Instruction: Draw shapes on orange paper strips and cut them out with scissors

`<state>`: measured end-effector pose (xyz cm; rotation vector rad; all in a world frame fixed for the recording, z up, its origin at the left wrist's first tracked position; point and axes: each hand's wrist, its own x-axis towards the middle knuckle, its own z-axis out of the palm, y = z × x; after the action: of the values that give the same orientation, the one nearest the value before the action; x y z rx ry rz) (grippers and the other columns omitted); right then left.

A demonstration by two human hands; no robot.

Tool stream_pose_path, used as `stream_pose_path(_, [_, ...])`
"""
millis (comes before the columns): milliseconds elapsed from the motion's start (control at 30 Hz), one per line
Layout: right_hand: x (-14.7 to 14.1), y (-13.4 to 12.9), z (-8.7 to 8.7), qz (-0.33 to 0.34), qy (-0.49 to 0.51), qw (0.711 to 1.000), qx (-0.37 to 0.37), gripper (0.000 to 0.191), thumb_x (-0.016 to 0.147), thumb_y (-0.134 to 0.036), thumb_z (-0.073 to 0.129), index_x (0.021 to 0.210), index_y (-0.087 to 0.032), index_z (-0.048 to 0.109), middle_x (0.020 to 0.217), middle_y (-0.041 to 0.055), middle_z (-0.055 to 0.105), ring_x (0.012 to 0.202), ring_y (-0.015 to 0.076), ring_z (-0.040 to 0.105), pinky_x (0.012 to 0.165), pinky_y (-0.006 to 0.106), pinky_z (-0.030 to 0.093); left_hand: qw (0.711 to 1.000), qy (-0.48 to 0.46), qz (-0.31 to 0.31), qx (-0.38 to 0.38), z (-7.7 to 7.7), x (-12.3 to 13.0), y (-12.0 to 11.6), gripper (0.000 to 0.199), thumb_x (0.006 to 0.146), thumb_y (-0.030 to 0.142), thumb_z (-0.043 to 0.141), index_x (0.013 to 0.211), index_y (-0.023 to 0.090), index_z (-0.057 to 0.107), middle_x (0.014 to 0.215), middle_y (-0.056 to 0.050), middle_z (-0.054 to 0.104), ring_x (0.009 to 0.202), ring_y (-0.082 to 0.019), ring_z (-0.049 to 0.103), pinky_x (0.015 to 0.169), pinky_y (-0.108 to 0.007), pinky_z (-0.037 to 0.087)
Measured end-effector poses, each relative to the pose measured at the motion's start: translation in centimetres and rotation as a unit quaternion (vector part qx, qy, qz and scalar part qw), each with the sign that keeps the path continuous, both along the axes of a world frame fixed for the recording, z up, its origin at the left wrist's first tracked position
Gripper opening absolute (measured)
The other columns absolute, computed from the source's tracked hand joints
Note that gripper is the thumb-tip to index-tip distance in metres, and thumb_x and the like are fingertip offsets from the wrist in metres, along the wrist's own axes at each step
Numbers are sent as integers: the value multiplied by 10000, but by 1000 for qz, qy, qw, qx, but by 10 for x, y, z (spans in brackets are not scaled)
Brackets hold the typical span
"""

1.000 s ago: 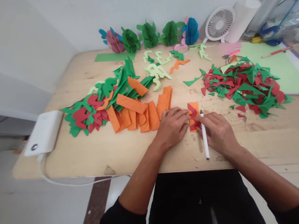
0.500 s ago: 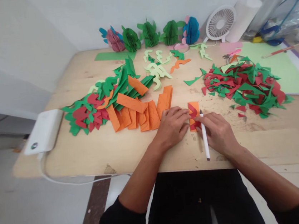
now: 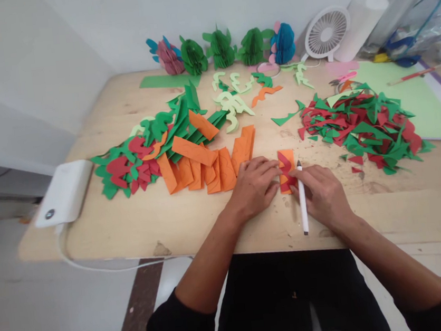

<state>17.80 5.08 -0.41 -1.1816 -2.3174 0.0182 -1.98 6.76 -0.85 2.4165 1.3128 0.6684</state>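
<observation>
Barely straightened, slim marker (image 3: 303, 204) sits pinched in right hand (image 3: 323, 193), flattened left hand (image 3: 255, 187) touching wavy red paper (image 3: 285, 163)

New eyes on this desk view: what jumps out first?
Probably the heap of red and green scraps on the right of the table, and the orange folded papers left of centre. Along the wall at the back stands a row of paper figures. Front and centre, a red wavy shape lies on an orange strip beside a white pen.
</observation>
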Motion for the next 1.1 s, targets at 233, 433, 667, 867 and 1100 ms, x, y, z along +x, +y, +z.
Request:
stream_pose_path(233, [0, 0, 1, 6, 1, 1000, -14, 222, 896, -163, 507, 1062, -170, 654, 875, 101, 675, 843, 258, 583, 714, 366, 427, 1000, 2, -1, -6, 0, 0, 0, 288, 863, 197, 540, 1124, 227, 659, 1267, -42, 651, 1203, -242, 508, 974, -425, 363])
stream_pose_path(433, [0, 0, 1, -5, 17, 1000, -9, 202, 904, -191, 523, 1062, -177, 648, 883, 96, 681, 851, 254, 596, 712, 357, 418, 1000, 2, -2, -9, 1, 0, 0, 282, 870, 202, 535, 1122, 226, 661, 1273, -46, 646, 1208, -244, 501, 977, -428, 360])
stream_pose_path(667, [0, 0, 1, -1, 3, 1000, 0, 196, 902, -186, 518, 1055, -165, 640, 877, 96, 669, 840, 251, 575, 705, 351, 400, 1000, -4, -2, -3, -1, 0, 0, 275, 877, 210, 533, 1123, 222, 655, 1269, -39, 649, 1203, -236, 505, 980, -419, 356])
stream_pose_path(867, [-1, -1, 2, 1, -33, 999, -8, 272, 875, -124, 500, 1102, -185, 638, 894, 91, 666, 851, 255, 557, 713, 359, 382, 1000, -8, 3, -10, 0, 0, 0, 279, 874, 194, 525, 1118, 226, 656, 1271, -36, 651, 1208, -239, 505, 975, -422, 355])
stream_pose_path(1100, [-1, -1, 2, -1, -34, 999, -14, 300, 861, -112, 499, 1113, -181, 647, 890, 94, 656, 856, 263, 552, 714, 370, 385, 1000, -11, 8, -10, 2, 1, -2, 270, 884, 194, 503, 1104, 223, 658, 1263, -38, 654, 1206, -235, 507, 978, -423, 356])
